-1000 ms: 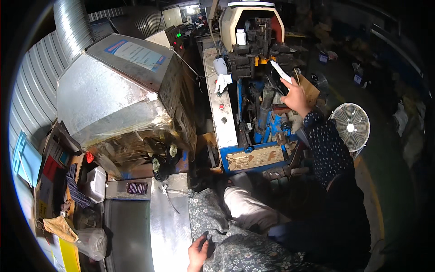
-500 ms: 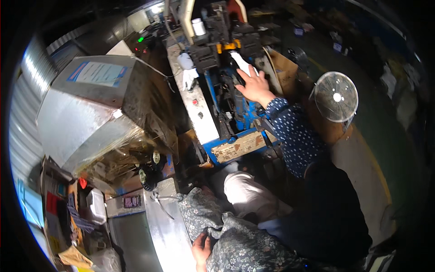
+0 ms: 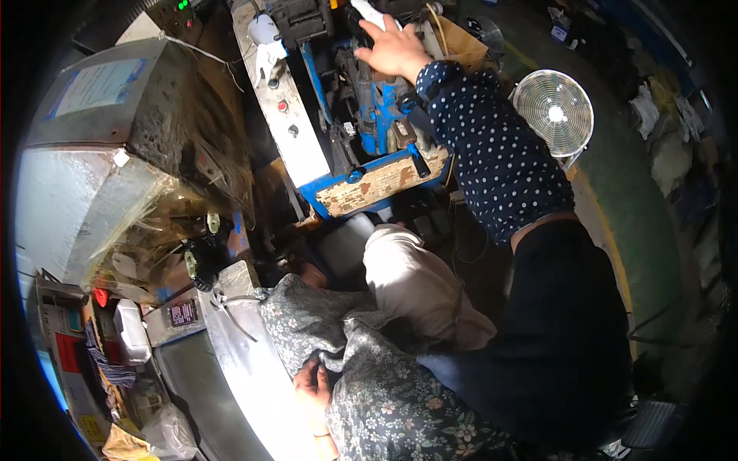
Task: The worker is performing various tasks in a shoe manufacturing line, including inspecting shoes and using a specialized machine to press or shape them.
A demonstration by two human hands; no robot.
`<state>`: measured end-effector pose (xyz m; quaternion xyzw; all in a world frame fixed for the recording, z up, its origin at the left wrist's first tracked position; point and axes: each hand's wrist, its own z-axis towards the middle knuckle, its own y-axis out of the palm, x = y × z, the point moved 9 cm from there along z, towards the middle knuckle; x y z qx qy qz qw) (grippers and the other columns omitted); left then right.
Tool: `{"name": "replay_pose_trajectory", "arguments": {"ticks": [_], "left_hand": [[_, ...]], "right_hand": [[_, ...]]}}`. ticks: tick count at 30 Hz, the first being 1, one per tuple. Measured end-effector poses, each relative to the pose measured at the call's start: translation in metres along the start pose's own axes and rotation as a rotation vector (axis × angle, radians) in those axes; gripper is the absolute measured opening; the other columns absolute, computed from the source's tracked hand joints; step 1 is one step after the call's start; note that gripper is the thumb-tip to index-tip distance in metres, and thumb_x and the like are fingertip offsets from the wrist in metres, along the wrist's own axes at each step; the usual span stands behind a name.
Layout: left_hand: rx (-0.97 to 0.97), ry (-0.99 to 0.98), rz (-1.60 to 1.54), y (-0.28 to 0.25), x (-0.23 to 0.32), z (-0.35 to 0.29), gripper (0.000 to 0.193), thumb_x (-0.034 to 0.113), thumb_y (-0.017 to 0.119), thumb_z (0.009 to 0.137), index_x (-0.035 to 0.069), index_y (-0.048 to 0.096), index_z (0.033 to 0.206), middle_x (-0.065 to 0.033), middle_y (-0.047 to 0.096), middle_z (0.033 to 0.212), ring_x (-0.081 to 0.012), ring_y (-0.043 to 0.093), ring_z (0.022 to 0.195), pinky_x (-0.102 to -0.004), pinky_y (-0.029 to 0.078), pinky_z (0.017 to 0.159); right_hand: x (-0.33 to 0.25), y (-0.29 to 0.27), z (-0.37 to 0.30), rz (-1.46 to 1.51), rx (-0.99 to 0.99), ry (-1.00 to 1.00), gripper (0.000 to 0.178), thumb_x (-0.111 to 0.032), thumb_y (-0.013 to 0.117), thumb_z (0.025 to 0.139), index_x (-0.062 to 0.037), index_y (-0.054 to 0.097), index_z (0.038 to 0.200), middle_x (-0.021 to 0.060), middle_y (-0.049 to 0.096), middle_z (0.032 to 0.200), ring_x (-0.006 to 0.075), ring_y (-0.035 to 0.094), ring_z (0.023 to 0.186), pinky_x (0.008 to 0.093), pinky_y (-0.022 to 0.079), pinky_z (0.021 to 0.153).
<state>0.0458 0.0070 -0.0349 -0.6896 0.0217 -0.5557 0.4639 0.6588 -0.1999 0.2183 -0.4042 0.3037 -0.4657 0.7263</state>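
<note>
Right hand [image 3: 393, 52] – at 12 o'clock, arm in dotted sleeve [image 3: 492, 154] stretched out, fingers closed round white handle-like piece [image 3: 367, 13] atop blue machine [image 3: 369, 115]. Left hand [image 3: 314, 384] – at 6 o'clock, fingers curled, gripping floral cloth [image 3: 369, 384] beside metal bench edge [image 3: 246, 361]. White fan [image 3: 553, 111] at 2 o'clock.

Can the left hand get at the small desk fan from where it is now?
Probably not. The left hand rests low on the floral cloth, while the desk fan stands far across on the right, beyond the person's body and the raised right arm.
</note>
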Motion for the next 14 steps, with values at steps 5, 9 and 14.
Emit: {"name": "replay_pose_trajectory", "arguments": {"ticks": [5,9,14], "left_hand": [[0.065,-0.179,-0.333,0.004,-0.031,-0.002,0.011,0.007,0.064,0.091,0.003,0.070,0.100,-0.0101,0.068,0.096,-0.0213,0.063,0.097,-0.0345,0.049,0.090],[0.072,-0.210,-0.396,0.008,-0.043,0.006,0.010,0.007,0.065,0.091,0.002,0.069,0.098,-0.0101,0.068,0.095,-0.0198,0.063,0.091,-0.0324,0.048,0.087],[0.191,-0.283,-0.476,0.014,-0.067,0.005,0.012,0.011,0.063,0.093,-0.001,0.064,0.097,-0.0095,0.065,0.097,-0.0181,0.060,0.090,-0.0318,0.048,0.086]], "right_hand": [[0.012,-0.023,0.011,0.725,0.300,-0.416,0.054,-0.022,0.054,0.096,-0.0076,0.040,0.145,0.0192,0.056,0.129,0.0376,0.049,0.114,0.0425,0.039,0.098],[0.146,0.062,-0.064,0.870,0.579,0.215,0.040,-0.033,0.051,0.099,-0.0005,0.057,0.122,0.0177,0.063,0.111,0.0318,0.059,0.105,0.0380,0.045,0.091],[0.276,0.199,-0.166,0.785,0.146,0.620,0.032,-0.024,0.054,0.098,0.0009,0.058,0.119,0.0115,0.065,0.100,0.0185,0.058,0.099,0.0342,0.047,0.082]]}}
